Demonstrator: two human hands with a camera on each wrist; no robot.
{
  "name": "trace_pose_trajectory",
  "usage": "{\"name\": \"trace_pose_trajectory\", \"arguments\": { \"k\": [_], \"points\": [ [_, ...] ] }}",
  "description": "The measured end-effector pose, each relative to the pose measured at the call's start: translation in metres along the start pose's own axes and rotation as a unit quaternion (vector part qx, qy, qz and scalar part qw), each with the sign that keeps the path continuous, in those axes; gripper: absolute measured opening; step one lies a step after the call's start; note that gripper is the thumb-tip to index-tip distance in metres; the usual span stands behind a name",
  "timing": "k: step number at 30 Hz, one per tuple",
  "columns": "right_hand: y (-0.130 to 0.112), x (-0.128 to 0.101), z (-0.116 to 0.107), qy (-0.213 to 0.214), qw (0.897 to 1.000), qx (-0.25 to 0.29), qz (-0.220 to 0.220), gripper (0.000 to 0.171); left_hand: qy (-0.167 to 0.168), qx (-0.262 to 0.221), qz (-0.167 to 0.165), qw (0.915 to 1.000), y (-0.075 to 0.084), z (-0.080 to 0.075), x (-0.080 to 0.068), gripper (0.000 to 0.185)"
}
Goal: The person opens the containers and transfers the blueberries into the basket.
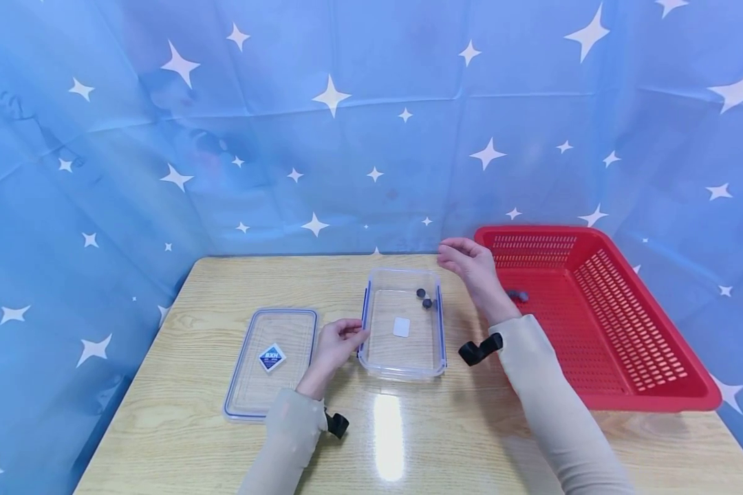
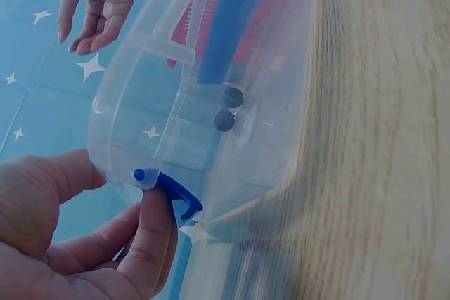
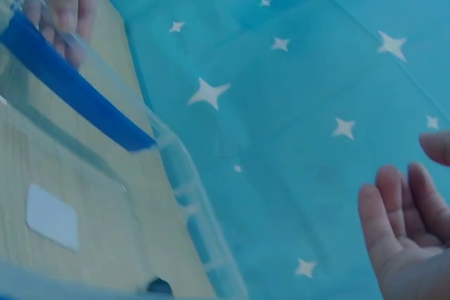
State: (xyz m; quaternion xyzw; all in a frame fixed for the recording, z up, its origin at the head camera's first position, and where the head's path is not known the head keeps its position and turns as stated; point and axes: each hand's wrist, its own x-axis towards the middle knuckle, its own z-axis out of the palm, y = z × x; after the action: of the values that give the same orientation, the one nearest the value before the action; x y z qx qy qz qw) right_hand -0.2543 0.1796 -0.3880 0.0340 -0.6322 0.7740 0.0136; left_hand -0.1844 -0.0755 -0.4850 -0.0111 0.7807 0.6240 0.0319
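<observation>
Resting nearest on the table [image 1: 179,412]: two sleeved forearms. Standing at the right edge, one red basket [image 1: 600,316], holding what looks like two dark balls [image 1: 519,295]. Sitting mid-table, one clear box [image 1: 402,323], two more dark balls [image 1: 424,298] lying in its far corner; one lid [image 1: 272,361] lying flat just left of it. Looking light, stiff and slick, so best taken at the rim or the blue clips. Left hand [image 1: 337,344] pinching the box's left wall by a clip [image 2: 172,191]. Right hand [image 1: 470,265] hovering over the far right corner, fingers relaxed, holding nothing.
</observation>
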Motion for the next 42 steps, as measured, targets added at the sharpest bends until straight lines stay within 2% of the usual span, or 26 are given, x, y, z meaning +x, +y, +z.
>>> {"name": "trace_pose_trajectory", "arguments": {
  "k": [9, 10, 11, 16, 17, 22, 30, 42],
  "points": [
    [0.02, -0.002, 0.022, 0.045, 0.999, 0.023, 0.017, 0.017, 0.001, 0.0, -0.001, 1.0, 0.0, 0.001, 0.0, 0.029],
    [0.033, 0.004, 0.018, 0.038, 0.998, 0.045, 0.012, 0.018, 0.001, 0.0, -0.003, 1.0, 0.0, 0.001, 0.0, 0.029],
    [0.035, 0.003, 0.02, 0.043, 0.998, 0.045, 0.015, 0.02, 0.001, -0.001, -0.004, 1.0, 0.0, 0.001, 0.0, 0.029],
    [0.049, -0.002, 0.032, 0.078, 0.996, 0.004, 0.04, 0.036, 0.001, 0.003, -0.006, 1.0, 0.0, 0.0, 0.0, 0.029],
    [0.041, -0.01, 0.041, 0.096, 0.993, -0.028, 0.054, 0.039, 0.001, 0.004, -0.007, 1.0, 0.0, 0.0, 0.0, 0.029],
    [0.053, -0.015, 0.051, 0.121, 0.986, -0.076, 0.084, 0.041, 0.0, 0.005, -0.008, 1.0, -0.001, 0.0, 0.0, 0.029],
    [0.065, -0.018, 0.06, 0.122, 0.981, -0.093, 0.118, 0.054, 0.0, 0.005, -0.006, 1.0, -0.001, 0.0, 0.0, 0.031],
    [0.073, -0.014, 0.058, 0.089, 0.965, -0.17, 0.178, 0.069, -0.003, 0.0, 0.001, 1.0, -0.002, -0.001, 0.001, 0.031]
  ]
}}
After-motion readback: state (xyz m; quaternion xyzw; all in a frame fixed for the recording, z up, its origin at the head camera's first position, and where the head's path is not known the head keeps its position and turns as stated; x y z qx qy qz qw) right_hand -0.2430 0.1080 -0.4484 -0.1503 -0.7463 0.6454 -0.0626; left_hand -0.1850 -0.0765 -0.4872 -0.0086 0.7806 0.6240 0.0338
